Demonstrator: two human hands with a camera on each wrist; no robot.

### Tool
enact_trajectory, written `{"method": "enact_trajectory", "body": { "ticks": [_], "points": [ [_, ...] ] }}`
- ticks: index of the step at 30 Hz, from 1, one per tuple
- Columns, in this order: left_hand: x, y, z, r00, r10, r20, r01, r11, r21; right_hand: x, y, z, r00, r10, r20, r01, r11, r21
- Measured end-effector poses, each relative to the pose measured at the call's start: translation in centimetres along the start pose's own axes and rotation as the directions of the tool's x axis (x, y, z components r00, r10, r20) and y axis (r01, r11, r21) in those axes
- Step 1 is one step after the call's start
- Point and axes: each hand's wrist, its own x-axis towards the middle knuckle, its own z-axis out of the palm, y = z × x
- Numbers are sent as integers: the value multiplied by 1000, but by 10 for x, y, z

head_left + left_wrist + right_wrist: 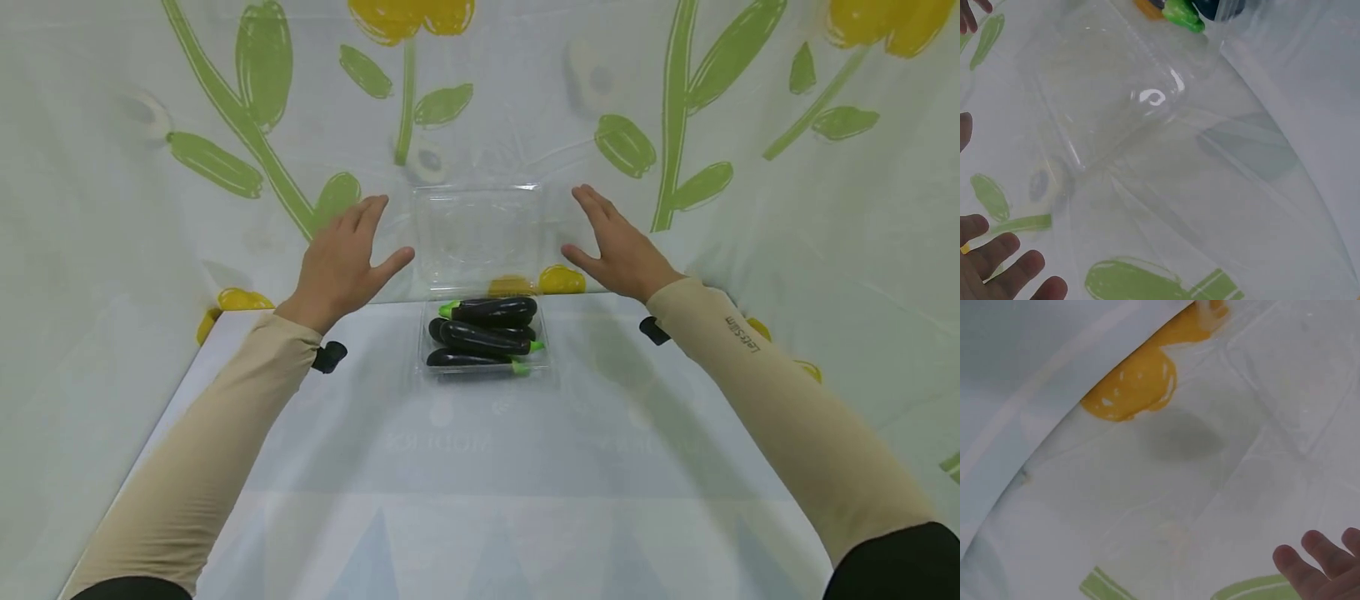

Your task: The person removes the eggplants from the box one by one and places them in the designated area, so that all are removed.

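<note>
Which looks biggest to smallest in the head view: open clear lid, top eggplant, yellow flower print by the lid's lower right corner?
1. Open clear lid, standing upright behind the tray, clearly the largest.
2. Top eggplant, about as wide as most of the lid but far shorter.
3. Yellow flower print, smallest; the tray partly overlaps its edge, so its full size is unsure.

Staged recording booth, flower-print backdrop sheet [750, 167], white tabletop [480, 467]

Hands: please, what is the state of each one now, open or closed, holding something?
Left hand: open, fingers straight, holding nothing, beside the lid.
Right hand: open, fingers straight, holding nothing, on the lid's other side.
</note>
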Motion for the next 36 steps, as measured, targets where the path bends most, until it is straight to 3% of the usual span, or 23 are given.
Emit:
{"method": "enact_trajectory", "body": {
  "ticks": [13,23,28,36],
  "points": [
    [-45,16,20,999,26,22,-26,999,-21,-29,-28,20,991,-87,-106,97,990,101],
    [-69,20,46,992,12,128,-4,998,-56,-43,-48,53,991,-134,-12,135,981,136],
    [-81,18,64,977,-19,211,35,997,-72,-46,-53,68,989,-138,46,128,976,177],
    [-92,18,86,936,-74,345,106,991,-77,-43,-55,94,975,-195,106,173,968,184]
  ]
}}
